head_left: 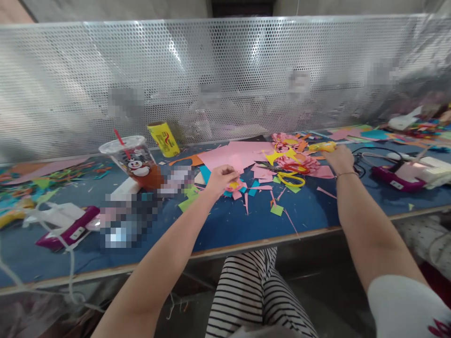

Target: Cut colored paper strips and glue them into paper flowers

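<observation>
My left hand (223, 178) is closed in a pinch on a small pink paper flower (233, 186) with a yellow centre, low over the blue table. Farther right, my right hand (341, 158) is wrapped round a yellow glue gun (322, 147), its front end pointing left. Scissors with yellow handles (291, 179) and a red-handled pair (298, 167) lie between my hands. Behind them are ruffled pink paper flowers (287, 140) and a yellow paper scrap (280, 156). Pink paper sheets (225, 156) spread behind my left hand.
A tilted-looking plastic drink cup (136, 162) with a red straw and a yellow can-like tube (164, 140) stand to the left. Purple-based devices (70, 230) with cables sit at both sides. A perforated metal screen (225, 70) rises along the table's back. Paper scraps (277, 210) litter the surface.
</observation>
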`<state>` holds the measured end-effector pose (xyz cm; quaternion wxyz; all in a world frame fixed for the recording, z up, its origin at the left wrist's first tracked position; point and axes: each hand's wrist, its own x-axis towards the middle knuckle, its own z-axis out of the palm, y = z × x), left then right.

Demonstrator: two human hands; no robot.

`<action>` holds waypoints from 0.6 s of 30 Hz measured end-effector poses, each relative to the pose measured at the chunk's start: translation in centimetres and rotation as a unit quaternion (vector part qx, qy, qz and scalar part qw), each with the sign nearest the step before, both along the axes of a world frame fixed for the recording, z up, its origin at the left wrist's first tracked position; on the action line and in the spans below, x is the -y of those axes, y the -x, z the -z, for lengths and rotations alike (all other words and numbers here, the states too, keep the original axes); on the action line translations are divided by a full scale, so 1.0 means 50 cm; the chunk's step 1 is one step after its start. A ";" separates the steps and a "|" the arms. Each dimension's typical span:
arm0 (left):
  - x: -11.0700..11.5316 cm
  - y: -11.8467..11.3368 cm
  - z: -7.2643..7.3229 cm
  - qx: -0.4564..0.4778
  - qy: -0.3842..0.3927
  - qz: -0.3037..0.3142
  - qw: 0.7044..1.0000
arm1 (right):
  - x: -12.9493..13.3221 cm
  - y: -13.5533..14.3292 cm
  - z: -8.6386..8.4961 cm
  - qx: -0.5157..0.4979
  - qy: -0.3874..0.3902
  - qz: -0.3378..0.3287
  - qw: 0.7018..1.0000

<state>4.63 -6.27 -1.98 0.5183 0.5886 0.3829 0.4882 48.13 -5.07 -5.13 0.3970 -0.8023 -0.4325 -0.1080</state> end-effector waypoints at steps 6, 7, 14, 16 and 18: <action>-0.005 0.002 -0.001 0.000 0.004 0.000 1.000 | 0.007 -0.051 0.039 -0.035 -0.045 0.160 0.985; -0.003 0.002 -0.002 -0.005 0.003 0.002 1.000 | 0.006 -0.049 0.039 -0.036 -0.059 0.164 0.984; 0.012 0.000 -0.011 -0.032 -0.024 0.008 0.999 | -0.001 0.169 -0.056 0.018 -0.107 -0.162 0.981; 0.010 0.002 -0.009 -0.035 -0.052 0.006 0.998 | 0.018 0.295 -0.083 -0.098 -0.060 -0.382 0.917; 0.006 0.004 -0.005 -0.039 -0.079 -0.007 0.996 | 0.043 0.415 -0.096 -0.219 -0.017 -0.501 0.837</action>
